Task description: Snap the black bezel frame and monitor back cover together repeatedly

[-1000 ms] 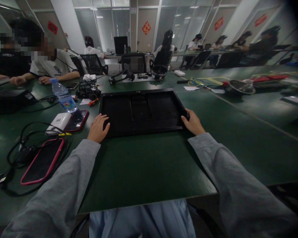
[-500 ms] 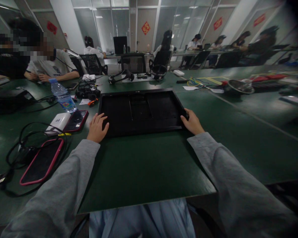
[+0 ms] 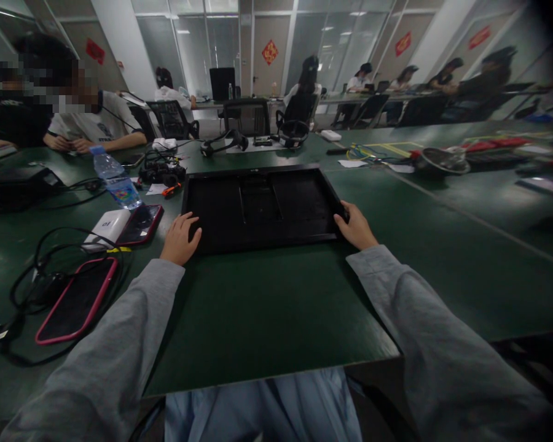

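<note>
A black monitor housing (image 3: 262, 234), shallow and rectangular with a raised rim and a recessed middle panel, lies flat on the green table. My left hand (image 3: 180, 238) grips its left edge near the front corner, with the thumb along the rim and the fingers laid over the side. On the opposite side, my right hand (image 3: 357, 227) holds the right edge, thumb on top and fingers curled around the outside, partly hidden. Left of my left hand lie a phone in a dark red case (image 3: 141, 224) and a white power bank (image 3: 105, 229).
A pink-rimmed phone (image 3: 78, 301) lies amid a looped black cable (image 3: 16, 288) at left. Behind it a water bottle (image 3: 115, 178) leans. Cables and a black bowl-like object (image 3: 442, 161) sit at far right. Another person (image 3: 96, 123) sits across at the left.
Both hands and the monitor housing stay in place. The whole view has shifted very slightly.
</note>
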`<control>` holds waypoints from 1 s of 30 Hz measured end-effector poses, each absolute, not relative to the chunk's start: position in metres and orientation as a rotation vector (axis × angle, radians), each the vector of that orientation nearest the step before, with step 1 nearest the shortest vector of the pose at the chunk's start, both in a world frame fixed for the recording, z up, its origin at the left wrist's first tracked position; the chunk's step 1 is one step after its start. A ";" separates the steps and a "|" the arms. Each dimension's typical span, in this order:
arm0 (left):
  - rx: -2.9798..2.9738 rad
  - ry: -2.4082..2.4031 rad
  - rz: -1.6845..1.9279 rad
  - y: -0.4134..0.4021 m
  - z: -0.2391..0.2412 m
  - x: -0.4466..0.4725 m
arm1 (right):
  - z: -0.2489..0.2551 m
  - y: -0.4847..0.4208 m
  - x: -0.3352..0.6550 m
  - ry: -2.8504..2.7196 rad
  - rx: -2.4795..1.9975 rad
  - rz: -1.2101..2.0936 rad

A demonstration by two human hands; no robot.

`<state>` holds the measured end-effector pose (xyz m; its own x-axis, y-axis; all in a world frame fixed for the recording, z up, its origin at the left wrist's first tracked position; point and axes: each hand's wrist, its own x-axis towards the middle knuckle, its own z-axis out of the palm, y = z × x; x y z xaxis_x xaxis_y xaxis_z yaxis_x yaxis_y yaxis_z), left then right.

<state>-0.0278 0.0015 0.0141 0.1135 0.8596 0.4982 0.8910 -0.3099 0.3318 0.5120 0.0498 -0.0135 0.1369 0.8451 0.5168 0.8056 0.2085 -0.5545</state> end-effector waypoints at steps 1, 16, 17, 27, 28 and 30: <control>-2.307 -1.806 -0.979 0.002 0.014 -0.028 | -0.013 0.050 0.512 -1.650 -1.579 0.060; -2.355 -1.777 -0.976 0.001 0.017 -0.028 | -0.012 0.049 0.510 -1.652 -1.584 0.096; -2.352 -1.779 -0.979 0.000 0.017 -0.028 | -0.012 0.049 0.511 -1.652 -1.590 0.097; -2.342 -1.819 -1.011 -0.002 0.019 -0.026 | -0.014 0.052 0.513 -1.656 -1.592 0.055; -2.343 -1.818 -1.016 -0.002 0.018 -0.026 | -0.014 0.052 0.513 -1.652 -1.589 0.054; -2.344 -1.817 -1.024 -0.002 0.018 -0.027 | -0.014 0.052 0.513 -1.647 -1.583 0.058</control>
